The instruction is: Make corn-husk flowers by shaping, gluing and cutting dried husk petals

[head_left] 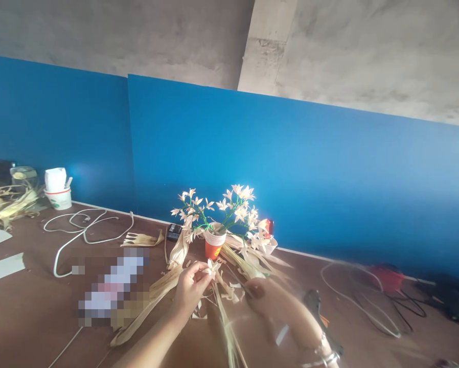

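Left hand (pixel 191 287): at the lower centre of the frame I see thumb and fingers pinching a small pale flower (pixel 213 268).
Right hand (pixel 270 299): lower right of centre, motion-blurred on my feed; I cannot tell whether its fingers are pressed together or grip anything.
Small pale flower: at the left fingertips, just below the orange cup in my view.
Orange cup (pixel 213 250): upright near the centre, holding green-stemmed flower sprays (pixel 240 210).
Dry husks (pixel 180 249): spread around the cup and below the hands.
White cable (pixel 84 232): looped at left, below the blue panel (pixel 222 148).
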{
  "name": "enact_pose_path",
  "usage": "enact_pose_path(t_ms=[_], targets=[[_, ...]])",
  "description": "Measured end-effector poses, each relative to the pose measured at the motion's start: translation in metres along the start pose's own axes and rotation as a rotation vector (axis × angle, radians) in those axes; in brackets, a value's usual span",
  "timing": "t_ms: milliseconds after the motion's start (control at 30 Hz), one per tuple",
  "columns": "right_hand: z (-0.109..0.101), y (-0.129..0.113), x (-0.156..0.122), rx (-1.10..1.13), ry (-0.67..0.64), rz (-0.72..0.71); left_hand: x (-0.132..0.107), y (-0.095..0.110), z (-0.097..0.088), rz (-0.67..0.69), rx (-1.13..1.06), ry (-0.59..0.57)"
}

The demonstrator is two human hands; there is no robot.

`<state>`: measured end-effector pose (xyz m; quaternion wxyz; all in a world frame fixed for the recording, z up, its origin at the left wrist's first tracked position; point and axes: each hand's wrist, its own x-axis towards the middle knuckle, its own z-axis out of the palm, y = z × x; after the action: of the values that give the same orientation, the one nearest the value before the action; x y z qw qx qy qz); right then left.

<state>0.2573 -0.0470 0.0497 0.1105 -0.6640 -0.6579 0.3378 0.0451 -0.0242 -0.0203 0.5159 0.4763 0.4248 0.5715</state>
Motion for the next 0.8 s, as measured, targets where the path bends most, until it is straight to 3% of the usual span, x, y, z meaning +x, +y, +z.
enact_pose_path(t_ms=[133,233,333,600,800], targets=[[-0.004,-0.016,-0.015,0.426,-0.091,-0.019,-0.002,0.003,-0.002,0.023,0.081,0.022],[-0.002,-0.021,-0.021,0.603,-0.17,-0.166,-0.001,0.003,-0.004,0.071,0.104,0.015],[0.003,-0.019,-0.021,0.567,-0.201,-0.238,-0.001,0.002,-0.005,0.115,0.14,0.004],[0.013,-0.018,-0.014,0.479,-0.213,-0.209,-0.003,0.004,-0.005,0.244,0.249,-0.003],[0.01,-0.028,-0.021,0.501,-0.209,-0.199,-0.003,0.005,-0.004,0.25,0.258,-0.019]])
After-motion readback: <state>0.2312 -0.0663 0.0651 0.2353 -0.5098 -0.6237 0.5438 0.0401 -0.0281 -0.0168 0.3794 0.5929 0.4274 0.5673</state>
